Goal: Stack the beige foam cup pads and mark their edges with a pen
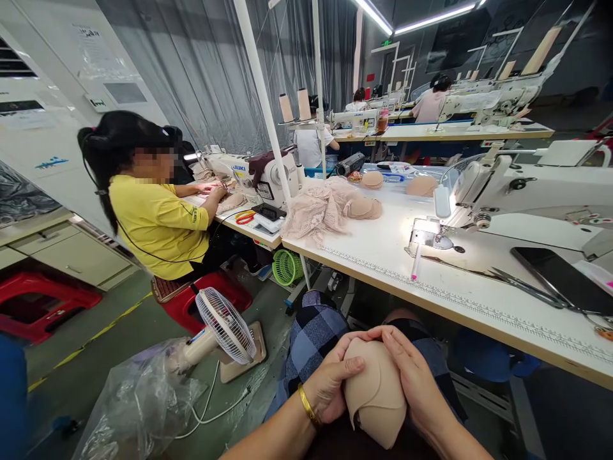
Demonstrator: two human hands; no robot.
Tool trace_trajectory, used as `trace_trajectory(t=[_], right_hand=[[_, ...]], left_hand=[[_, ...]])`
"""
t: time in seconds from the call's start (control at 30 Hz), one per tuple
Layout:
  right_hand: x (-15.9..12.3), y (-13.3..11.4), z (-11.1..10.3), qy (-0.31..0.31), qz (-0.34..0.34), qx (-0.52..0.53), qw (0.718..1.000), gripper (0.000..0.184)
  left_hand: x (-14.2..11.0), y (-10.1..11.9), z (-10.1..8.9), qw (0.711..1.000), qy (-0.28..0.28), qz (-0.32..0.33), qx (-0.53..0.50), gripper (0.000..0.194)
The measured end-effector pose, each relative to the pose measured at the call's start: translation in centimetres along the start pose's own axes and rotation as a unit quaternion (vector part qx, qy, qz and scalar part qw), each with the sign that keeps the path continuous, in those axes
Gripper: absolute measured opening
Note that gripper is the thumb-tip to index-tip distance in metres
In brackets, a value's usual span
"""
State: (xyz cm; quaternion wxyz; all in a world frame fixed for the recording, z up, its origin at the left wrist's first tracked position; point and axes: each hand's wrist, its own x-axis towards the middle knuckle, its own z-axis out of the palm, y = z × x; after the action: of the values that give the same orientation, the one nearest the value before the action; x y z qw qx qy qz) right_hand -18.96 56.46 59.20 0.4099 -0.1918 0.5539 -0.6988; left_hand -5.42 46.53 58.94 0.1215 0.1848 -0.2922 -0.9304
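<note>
"JUKI" stands on the sewing machine (235,167) beside the yellow shirt (160,214) and on a machine farther back (366,119). The ruler strip's (431,300) numbers are too small to read.

Beige cups (378,390) partly hide the left hand (328,386) and right hand (417,377); the nearest sewing machine (541,182) is cut off rightward

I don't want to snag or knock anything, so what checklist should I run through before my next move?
Bra cups supported by left hand and right hand: ok.
Needle plate lit: ok.
Pink-tipped pen away from plate: not ok, lies at its edge.
Smartphone apart from scissors: cannot tell.
Needle threaded: cannot tell, too small.
</note>
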Motion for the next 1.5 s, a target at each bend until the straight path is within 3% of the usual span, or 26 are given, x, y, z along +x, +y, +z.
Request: trace_trajectory(t=[0.13, 0.27, 0.5, 0.67, 0.8, 0.93, 1.1, 1.3, 1.5], right_hand=[[0.7, 0.3, 0.0, 0.065, -0.005, 0.037, 0.997, 0.04], [0.4, 1.1, -0.3, 0.114, 0.001, 0.065, 0.991, 0.048], [-0.5, 1.2, 0.8, 0.09, -0.017, 0.009, 0.996, 0.054], [-0.2, 1.5, -1.2, 0.104, -0.031, -0.069, 0.992, 0.053], [-0.4, 1.7, -2.4, 0.067, -0.031, -0.151, 0.986, 0.053], [0.2, 0.5, -2.0, 0.022, -0.069, -0.222, 0.972, 0.044], [1.3, -1.1, -1.9, -0.08, -0.095, -0.25, 0.96, 0.033], [-0.3, -0.1, -3.7, -0.04, -0.057, -0.25, 0.966, 0.038], [-3.1, 1.4, -2.5, -0.062, 0.003, -0.214, 0.975, 0.039]], left_hand=[[0.4, 0.2, -0.2, 1.0, 0.006, -0.014, -0.016, 0.064], [0.5, -0.4, -0.8, 0.998, 0.031, 0.0, -0.057, 0.063], [0.4, -1.2, -0.7, 0.999, 0.027, 0.013, -0.037, 0.066], [0.6, -0.7, -1.5, 0.996, 0.054, 0.031, -0.063, 0.057], [0.5, -0.8, -1.8, 0.996, 0.059, 0.02, -0.067, 0.054], [0.6, -0.9, -1.7, 0.997, 0.045, 0.012, -0.061, 0.054], [0.8, -0.8, -2.2, 0.997, 0.045, 0.004, -0.071, 0.055], [0.6, -0.7, -2.8, 0.995, 0.05, 0.027, -0.086, 0.055], [0.7, -1.3, -2.0, 0.988, 0.132, 0.051, -0.065, 0.055]])
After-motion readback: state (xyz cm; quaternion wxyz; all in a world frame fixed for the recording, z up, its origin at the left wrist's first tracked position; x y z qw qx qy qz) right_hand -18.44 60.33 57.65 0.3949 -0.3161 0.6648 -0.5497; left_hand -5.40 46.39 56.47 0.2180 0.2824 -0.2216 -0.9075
